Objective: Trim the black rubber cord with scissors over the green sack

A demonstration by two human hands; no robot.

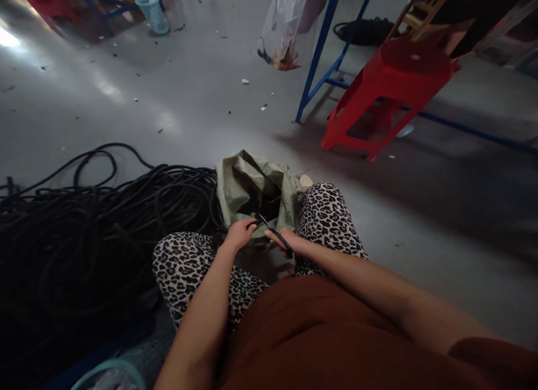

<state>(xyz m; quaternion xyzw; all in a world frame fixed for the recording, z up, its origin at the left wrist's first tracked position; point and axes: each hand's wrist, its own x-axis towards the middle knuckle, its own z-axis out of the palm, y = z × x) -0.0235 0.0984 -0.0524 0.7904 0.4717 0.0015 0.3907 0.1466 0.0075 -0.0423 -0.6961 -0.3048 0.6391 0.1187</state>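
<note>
As we sit with knees apart, we read the floor from nine o'clock across to three.
Cable heap [84, 238]: black coils piled at nine o'clock.
Left hand [239, 233]: fingers curled shut on one end of a short black cable piece [271, 230].
Green sack [256, 191]: open at twelve o'clock, just beyond both hands.
Right hand [290, 243]: closed on the piece's other end.
Step, as we judge: handling a cut length over the sack; next calls for a clean release inside its mouth.
Red stool [390, 87]: two o'clock, well apart.
</note>
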